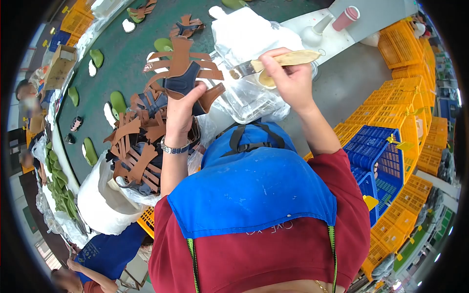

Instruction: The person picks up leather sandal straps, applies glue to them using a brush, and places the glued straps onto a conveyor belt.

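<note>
My left hand, with a metal watch at the wrist, grips a brown strappy sandal upper by its dark-lined part. The straps fan out above the fingers. In my right hand is a flat brush with a pale wooden handle, its bristles pointing left toward the upper but apart from it. Below the brush sits a plastic-covered tub with a small round pale cup partly hidden behind my fingers. A heap of similar brown and navy uppers fills a bag-lined container beside my left forearm.
Green soles and more uppers lie on the dark green belt. A pink cup and a white bottle stand at the back right. Yellow crates and blue crates line the right side. Other people work at left.
</note>
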